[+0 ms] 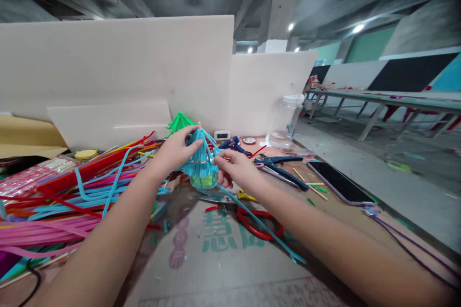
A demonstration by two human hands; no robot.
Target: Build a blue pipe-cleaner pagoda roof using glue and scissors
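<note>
A light blue umbrella-like cone made of pipe cleaners stands on the table, with a pale stick tip at its top. My left hand is closed round its upper part, fingers behind and thumb in front. Against its right side, my right hand pinches a light blue pipe cleaner, whose long tail trails down to the right across the cardboard. Some of the right fingertips are curled out of sight. Just behind the left hand is a green umbrella-like cone. Red-handled scissors lie in front of the blue cone.
Many loose pipe cleaners cover the left side. Blue-handled pliers, a blue glue gun, a small white clock and a phone lie to the right. Behind are a clear jug and white boards.
</note>
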